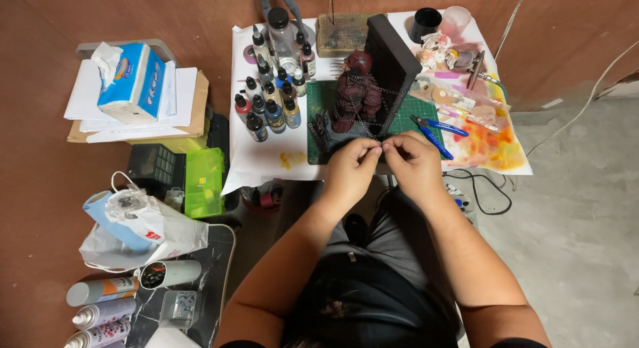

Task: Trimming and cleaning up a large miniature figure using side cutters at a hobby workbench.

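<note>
A dark red figure (pixel 356 91) draped in thin metal chain stands against a black slab (pixel 393 58) on a green cutting mat (pixel 413 111). My left hand (pixel 349 168) and my right hand (pixel 413 163) meet at the mat's front edge, fingertips pinched together on a thin chain (pixel 381 143) that runs from the figure. Blue-handled pliers (pixel 436 131) lie on the mat just right of my right hand.
Several small paint bottles (pixel 269 98) stand left of the mat on white paper. A paint-stained sheet (pixel 489 138) lies at right. A tissue box (pixel 130 81), green plastic case (pixel 203 181), plastic bag (pixel 140 225) and spray cans (pixel 100 305) sit at left.
</note>
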